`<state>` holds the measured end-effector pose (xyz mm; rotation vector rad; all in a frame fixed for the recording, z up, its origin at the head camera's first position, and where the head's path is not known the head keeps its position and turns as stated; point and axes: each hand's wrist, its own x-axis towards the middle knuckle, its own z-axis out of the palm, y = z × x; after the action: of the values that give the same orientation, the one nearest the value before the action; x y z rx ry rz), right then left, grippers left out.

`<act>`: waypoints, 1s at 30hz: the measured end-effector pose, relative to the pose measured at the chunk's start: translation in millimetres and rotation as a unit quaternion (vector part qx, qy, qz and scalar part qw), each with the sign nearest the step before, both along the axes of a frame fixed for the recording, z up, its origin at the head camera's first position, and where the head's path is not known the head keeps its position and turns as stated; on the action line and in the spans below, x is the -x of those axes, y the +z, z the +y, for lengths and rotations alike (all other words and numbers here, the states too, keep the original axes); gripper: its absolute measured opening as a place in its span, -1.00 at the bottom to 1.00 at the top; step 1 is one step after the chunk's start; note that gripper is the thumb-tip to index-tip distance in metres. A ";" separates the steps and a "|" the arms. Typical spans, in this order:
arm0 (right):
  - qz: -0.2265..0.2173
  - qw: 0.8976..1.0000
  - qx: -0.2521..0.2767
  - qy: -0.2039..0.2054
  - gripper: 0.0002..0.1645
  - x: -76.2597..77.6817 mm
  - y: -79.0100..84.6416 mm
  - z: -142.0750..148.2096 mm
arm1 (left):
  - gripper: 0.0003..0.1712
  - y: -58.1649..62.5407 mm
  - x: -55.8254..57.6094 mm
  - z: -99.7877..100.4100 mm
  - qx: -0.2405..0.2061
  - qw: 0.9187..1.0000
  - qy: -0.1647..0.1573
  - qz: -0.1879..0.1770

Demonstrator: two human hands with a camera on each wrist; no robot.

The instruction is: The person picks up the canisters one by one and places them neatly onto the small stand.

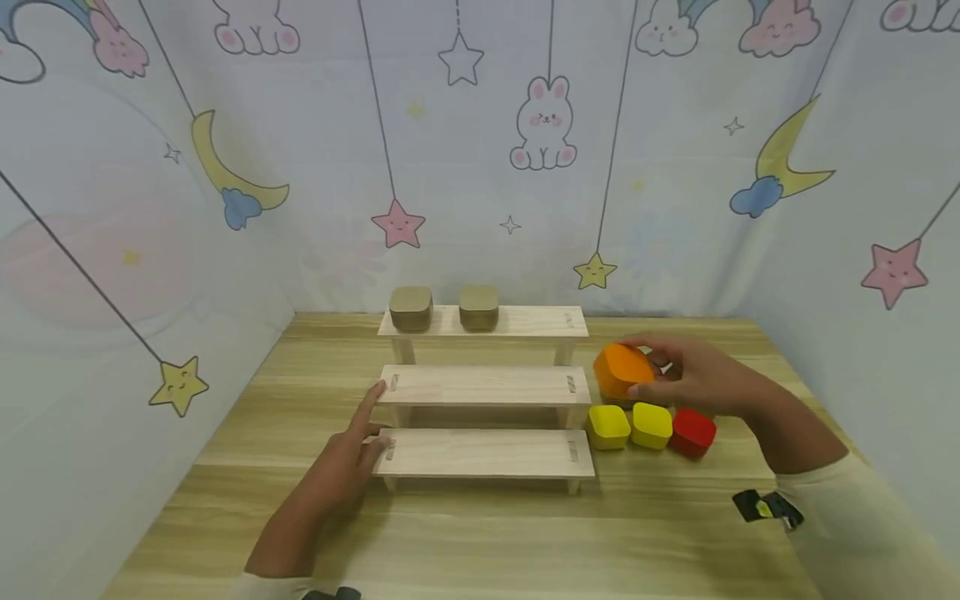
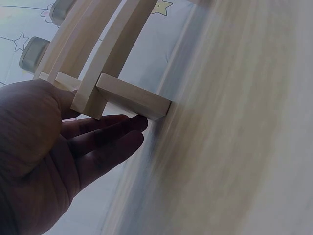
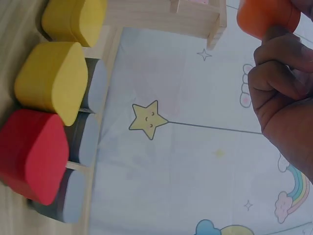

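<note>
Orange block [image 3: 261, 14] cropped by right wrist view's top edge, grey blocks [image 3: 89, 139] partly hidden

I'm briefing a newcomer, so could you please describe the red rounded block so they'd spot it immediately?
Find the pale wooden three-tier stand on the wood-grain table. Just to its right runs a row: two yellow rounded blocks, then the red rounded block. That last block, farthest from the stand, is the only red one in view.

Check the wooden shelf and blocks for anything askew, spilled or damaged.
Nothing looks damaged or spilled. The orange block tilts, but apparently just because the right hand grips it. The three-step wooden shelf stands upright, and both tan blocks sit flat on its top board.
</note>
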<state>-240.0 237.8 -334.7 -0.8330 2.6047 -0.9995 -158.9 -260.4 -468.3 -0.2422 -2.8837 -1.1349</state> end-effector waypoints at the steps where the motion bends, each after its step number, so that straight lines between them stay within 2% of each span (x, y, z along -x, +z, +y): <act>1: 0.002 1.000 0.003 0.002 -0.17 3.1 2.5 -2.9 | -0.06 -0.4 0.1 -0.2 0.001 1.000 0.001 0.001; 5: 0.022 1.000 0.013 0.010 -0.23 13.5 12.5 -14.9 | -0.05 -1.8 0.7 -1.2 0.002 1.000 0.002 0.005; 14: 0.050 0.998 -0.030 0.012 -0.27 33.9 30.4 -44.0 | -0.04 -3.4 2.5 -0.1 0.003 1.000 0.003 0.003; 23: 0.058 0.996 -0.064 0.013 -0.23 57.3 43.4 -65.6 | -0.03 -3.1 2.7 0.4 -0.001 1.000 0.004 -0.002; 30: 0.037 0.997 -0.063 0.017 -0.29 70.8 49.7 -79.3 | -0.04 -3.2 2.5 0.6 -0.006 1.000 0.001 -0.001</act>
<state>-310.8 158.5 -285.0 -0.8950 2.6738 -0.8004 -161.4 -259.8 -471.5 -0.2384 -2.8775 -1.1538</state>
